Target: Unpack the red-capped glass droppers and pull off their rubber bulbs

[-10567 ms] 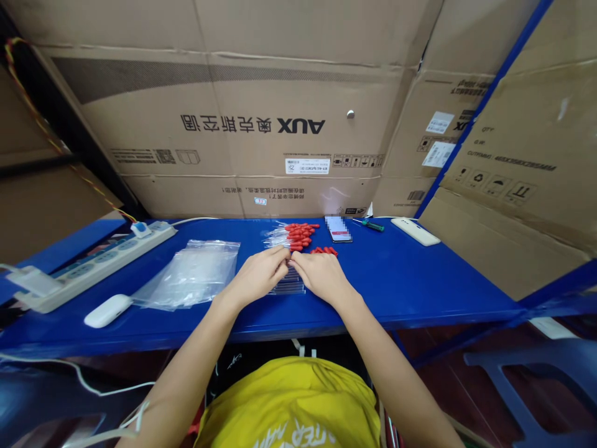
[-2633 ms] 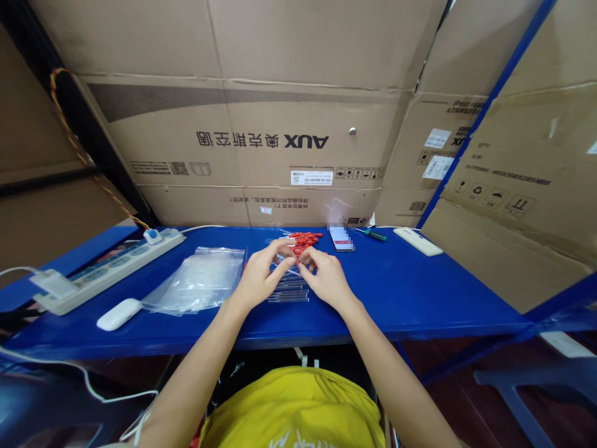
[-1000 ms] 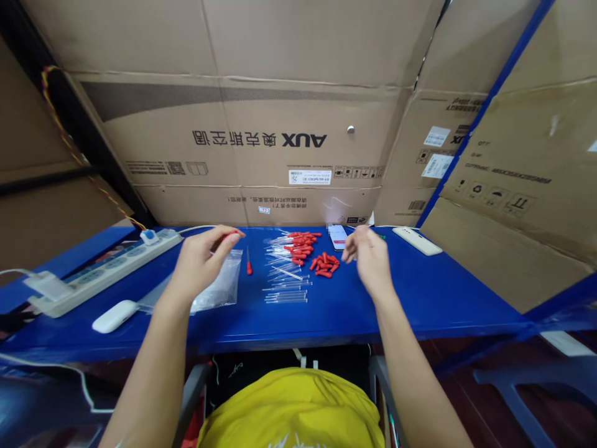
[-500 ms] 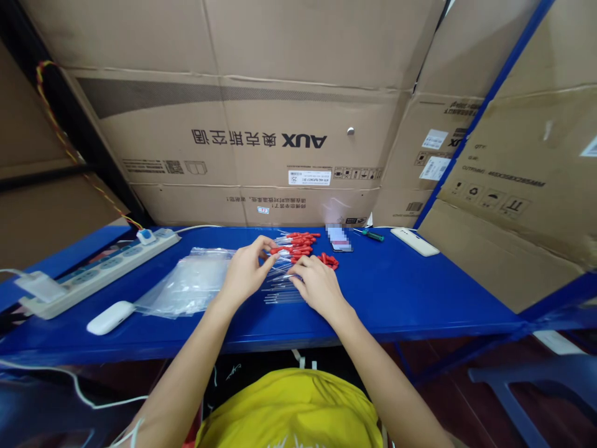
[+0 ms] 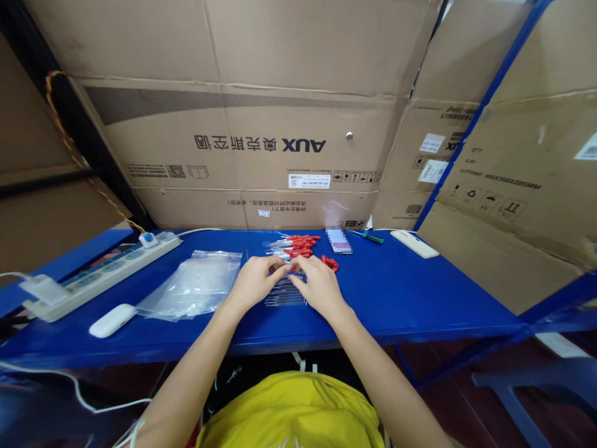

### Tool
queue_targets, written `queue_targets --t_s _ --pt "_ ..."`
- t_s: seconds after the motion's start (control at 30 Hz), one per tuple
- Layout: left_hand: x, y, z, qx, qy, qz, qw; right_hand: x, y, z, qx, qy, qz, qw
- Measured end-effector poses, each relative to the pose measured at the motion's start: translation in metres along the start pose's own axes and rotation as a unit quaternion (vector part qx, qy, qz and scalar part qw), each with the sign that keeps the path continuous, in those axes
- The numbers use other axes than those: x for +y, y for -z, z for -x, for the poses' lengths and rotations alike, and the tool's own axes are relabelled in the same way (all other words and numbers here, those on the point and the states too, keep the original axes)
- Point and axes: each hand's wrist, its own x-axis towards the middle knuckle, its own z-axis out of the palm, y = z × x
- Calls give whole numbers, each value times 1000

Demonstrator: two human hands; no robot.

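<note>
My left hand [image 5: 256, 280] and my right hand [image 5: 319, 286] meet over the table with fingertips pinched together. A bit of red shows between them, but the fingers hide most of whatever is held. Just beyond them lies a pile of small red-handled screwdrivers [image 5: 302, 244], their thin metal shafts pointing left. Loose red handles [image 5: 330, 262] sit to the right of the pile, close to my right hand. Under and in front of my hands, several thin metal rods [image 5: 285, 297] lie side by side in a row.
Clear plastic zip bags [image 5: 198, 283] lie left of my hands, beside a white rounded case [image 5: 112, 320] and a power strip [image 5: 112, 274]. Farther right are a phone [image 5: 339, 241], a green-handled screwdriver [image 5: 372, 238] and a pale flat device [image 5: 414, 243]. Cardboard [image 5: 261, 112] walls the blue table's [image 5: 410, 298] back.
My left hand has drawn back from the red-handled pile, toward me and slightly right, to meet my right hand. The right hand has barely moved.
</note>
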Motion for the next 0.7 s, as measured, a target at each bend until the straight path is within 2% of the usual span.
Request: queue_targets --t_s 0.07,0.13,0.2,0.27,0.37,0.5,0.7 --pt "2 2 0 -16 -18 1 1000 1 3 -1 7 -5 6 1000" --pt "-1 5 0 -7 -15 -20 1000 6 8 -2 19 -43 19 999" --pt "-9 9 1 19 34 -82 996 16 17 -4 34 -110 45 992" --pt "-20 12 2 33 113 -167 979 28 29 -5 51 -184 76 979" --pt "-34 16 5 2 187 -233 954 44 44 -5 79 -265 94 956" --pt "-42 16 7 -36 210 -245 946 55 48 -6 77 -290 88 950" --pt "-46 16 8 -33 247 -237 939 55 35 -5 27 -282 91 955"
